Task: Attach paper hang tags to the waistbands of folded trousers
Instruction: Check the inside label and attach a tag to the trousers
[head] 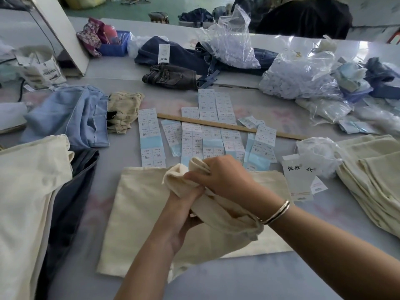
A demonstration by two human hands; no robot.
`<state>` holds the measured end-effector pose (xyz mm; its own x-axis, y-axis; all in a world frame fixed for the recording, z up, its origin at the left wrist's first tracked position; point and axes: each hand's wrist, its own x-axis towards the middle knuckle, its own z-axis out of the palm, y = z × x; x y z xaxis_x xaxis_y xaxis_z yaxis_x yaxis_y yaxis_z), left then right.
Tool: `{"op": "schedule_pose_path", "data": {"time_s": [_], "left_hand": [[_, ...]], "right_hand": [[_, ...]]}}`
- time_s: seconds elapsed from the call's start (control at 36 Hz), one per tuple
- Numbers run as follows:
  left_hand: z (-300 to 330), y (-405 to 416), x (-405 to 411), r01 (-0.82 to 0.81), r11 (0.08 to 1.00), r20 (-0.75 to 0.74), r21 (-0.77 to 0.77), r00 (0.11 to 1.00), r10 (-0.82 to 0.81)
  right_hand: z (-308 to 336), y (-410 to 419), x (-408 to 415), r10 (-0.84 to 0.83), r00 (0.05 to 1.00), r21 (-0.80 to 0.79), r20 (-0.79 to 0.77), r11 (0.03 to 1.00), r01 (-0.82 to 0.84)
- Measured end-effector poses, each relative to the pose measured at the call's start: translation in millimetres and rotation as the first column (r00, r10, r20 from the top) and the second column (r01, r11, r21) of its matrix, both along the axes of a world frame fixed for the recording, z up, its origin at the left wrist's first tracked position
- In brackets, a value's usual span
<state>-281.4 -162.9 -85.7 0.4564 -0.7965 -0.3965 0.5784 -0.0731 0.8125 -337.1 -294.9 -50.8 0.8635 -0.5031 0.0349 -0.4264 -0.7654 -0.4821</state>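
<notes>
step: bunching up the waistband end of the cream trousers (138, 213) lying folded on the bench (281, 278), no tag on yet i think
left hand (184, 221): gripping the fabric from underneath
right hand (223, 178): curled over the top fold, pinching it
hang tags (299, 180): just right of the trousers, untouched
next: probably free my right hand, grab a tag, fix it on

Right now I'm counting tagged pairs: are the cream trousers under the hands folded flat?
Partly: the cream trousers lie flat, but both hands bunch their top edge.
</notes>
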Motion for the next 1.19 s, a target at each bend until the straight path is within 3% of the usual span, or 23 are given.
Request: {"op": "schedule_pose_path", "data": {"time_s": [0.17,0.33,0.5,0.64,0.75,0.89,1.06,1.11,1.19], "left_hand": [[-3,4,1,0.033,0.994,-0.084,-0.103,0.996,-0.041],[-6,6,8,0.043,0.997,0.033,-0.068,0.999,-0.04],[-7,8,14,0.031,0.998,0.015,-0.06,0.999,-0.03],[0,9,7,0.044,0.991,0.039,-0.123,0.998,-0.04],[1,7,3,0.069,0.991,0.103,-0.115,0.993,-0.057],[1,5,-3,0.11,0.989,0.136,-0.096,0.986,-0.097],[-3,-16,-12,0.072,0.994,0.074,-0.086,0.995,-0.066],[-7,-26,-14,0.074,0.995,0.074,-0.062,0.995,-0.07],[-19,-45,-19,0.122,0.992,0.127,-0.02,0.985,-0.119]], "right_hand": [[4,-3,5,0.047,0.995,0.239,-0.084,0.971,-0.025],[1,-8,4,0.054,0.996,0.392,-0.069,0.92,-0.023],[7,-25,2,0.049,0.997,0.524,-0.053,0.851,-0.015],[12,-53,6,0.061,0.989,0.704,-0.131,0.709,0.049],[-1,-64,10,0.101,0.973,0.721,-0.205,0.688,0.08],[-13,-73,8,-0.018,0.98,0.676,-0.197,0.722,0.149],[-22,-79,-8,-0.064,0.978,0.698,-0.198,0.691,0.187],[-32,-81,-22,-0.111,0.977,0.747,-0.181,0.63,0.21],[-57,-84,-51,-0.214,0.968,0.894,-0.128,0.398,0.206]]}}
